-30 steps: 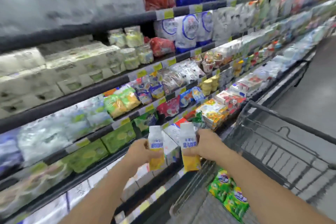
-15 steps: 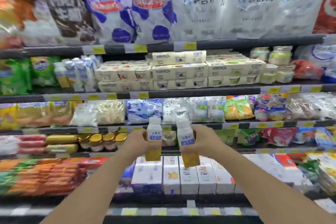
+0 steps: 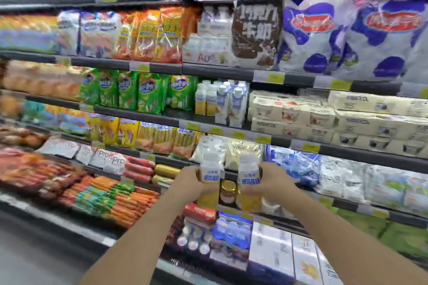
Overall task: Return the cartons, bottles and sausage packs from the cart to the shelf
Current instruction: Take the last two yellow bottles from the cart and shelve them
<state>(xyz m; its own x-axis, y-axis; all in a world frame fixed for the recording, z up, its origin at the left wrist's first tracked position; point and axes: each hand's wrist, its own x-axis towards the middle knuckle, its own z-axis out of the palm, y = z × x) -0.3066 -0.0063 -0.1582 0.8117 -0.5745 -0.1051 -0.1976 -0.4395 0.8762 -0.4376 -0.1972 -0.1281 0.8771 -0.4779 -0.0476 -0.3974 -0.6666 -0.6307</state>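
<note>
Both hands are raised before the shelf (image 3: 222,132), each wrapped round an upright white-and-yellow bottle: left hand (image 3: 192,183) on the left bottle (image 3: 210,174), right hand (image 3: 271,184) on the right bottle (image 3: 250,177). Bottles are held side by side, slightly apart, a gold-lidded jar (image 3: 228,191) seen between them. Matching bottles (image 3: 207,99) are stocked two tiers up, beside green packs (image 3: 139,92).

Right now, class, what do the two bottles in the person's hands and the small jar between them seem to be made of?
Left bottle and right bottle: probably matte white plastic, opaque, with printed labels and yellow lower halves. Jar: likely clear glass, glossy, under a shiny gold lid that looks like metal; blur leaves this uncertain.
</note>
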